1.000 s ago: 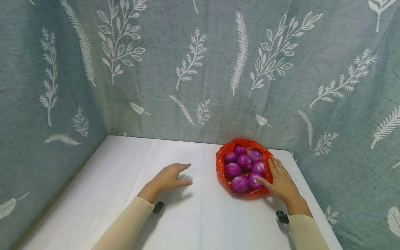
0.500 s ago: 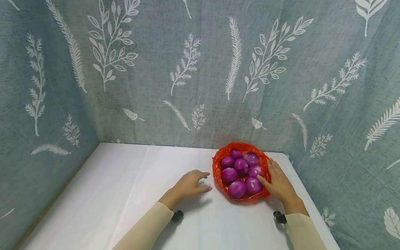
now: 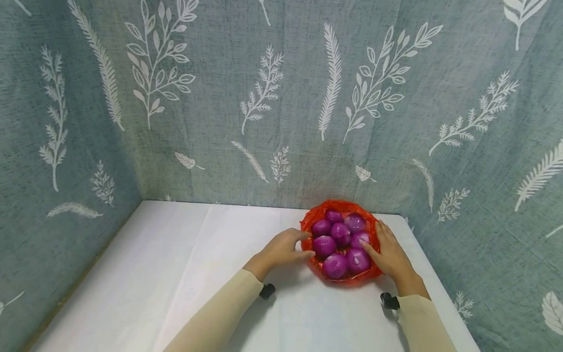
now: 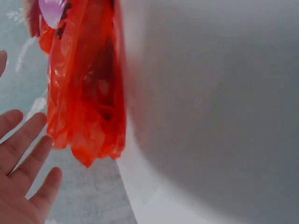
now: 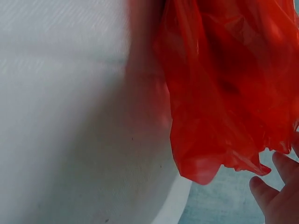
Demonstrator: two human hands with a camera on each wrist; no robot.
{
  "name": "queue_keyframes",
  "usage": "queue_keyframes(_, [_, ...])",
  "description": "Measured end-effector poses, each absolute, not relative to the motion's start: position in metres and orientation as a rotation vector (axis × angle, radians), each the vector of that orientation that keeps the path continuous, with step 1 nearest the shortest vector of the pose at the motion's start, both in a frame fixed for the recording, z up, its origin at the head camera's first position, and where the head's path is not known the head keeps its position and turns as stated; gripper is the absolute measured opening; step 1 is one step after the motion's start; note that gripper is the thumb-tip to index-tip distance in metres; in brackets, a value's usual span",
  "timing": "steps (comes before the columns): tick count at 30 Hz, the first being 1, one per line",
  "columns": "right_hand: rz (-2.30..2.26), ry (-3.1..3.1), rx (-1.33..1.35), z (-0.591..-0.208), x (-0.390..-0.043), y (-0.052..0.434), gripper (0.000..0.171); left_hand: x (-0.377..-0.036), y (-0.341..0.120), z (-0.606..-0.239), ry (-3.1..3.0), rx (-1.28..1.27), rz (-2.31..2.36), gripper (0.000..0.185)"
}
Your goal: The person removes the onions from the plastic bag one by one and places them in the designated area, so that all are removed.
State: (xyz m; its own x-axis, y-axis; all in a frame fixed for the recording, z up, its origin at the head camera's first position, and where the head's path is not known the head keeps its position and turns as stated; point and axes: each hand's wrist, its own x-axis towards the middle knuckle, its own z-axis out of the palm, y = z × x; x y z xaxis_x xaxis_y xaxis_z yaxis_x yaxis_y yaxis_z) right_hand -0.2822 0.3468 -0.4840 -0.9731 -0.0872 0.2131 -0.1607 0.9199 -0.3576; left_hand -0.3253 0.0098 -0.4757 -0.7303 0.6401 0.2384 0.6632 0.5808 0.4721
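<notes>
Several purple onions (image 3: 340, 234) fill a red plastic bag (image 3: 352, 280) that stands with its mouth open at the back right of the table. My left hand (image 3: 281, 248) has its fingers and thumb spread at the bag's left rim. The left wrist view shows those fingers (image 4: 29, 158) apart beside the crinkled red side. My right hand (image 3: 393, 254) lies along the opposite rim, its fingers extended and its thumb over the edge near the onions. In the right wrist view, fingertips (image 5: 264, 191) show beside the bag's ragged edge (image 5: 201, 170).
A white cloth covers the table (image 3: 211, 249). Grey-green curtains (image 3: 211, 112) with white leaf prints hang behind and at both sides, close to the bag's back. A small black wrist device (image 3: 267, 291) sits under the left sleeve, another (image 3: 389, 300) under the right.
My left hand has moved right, across the table to the bag's left rim. The right hand stays at the right rim, and the bag and onions keep their place on the table.
</notes>
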Motion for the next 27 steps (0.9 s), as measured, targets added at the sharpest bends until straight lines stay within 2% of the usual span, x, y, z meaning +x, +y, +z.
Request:
queue_keyframes(8, [0.471,-2.89,0.229,-0.481,-0.289,0.339,0.097,-0.341,0.029,-0.477,-2.685,-1.212,-0.643,0.062])
queue_keyframes(14, [0.362,-2.878,0.297,-0.476,-0.293,0.338,0.094,-0.35,0.039,-0.479,-2.743,-1.171,-0.57,0.063])
queue_keyframes(22, [0.435,-2.878,0.254,-0.478,-0.291,0.338,0.094,-0.356,0.048,-0.493,-2.821,-1.05,-0.753,0.072])
queue_keyframes(27, [0.481,-2.896,0.195,-0.481,-0.29,0.338,0.097,-0.353,0.052,-0.498,-2.895,-0.937,-0.94,0.071])
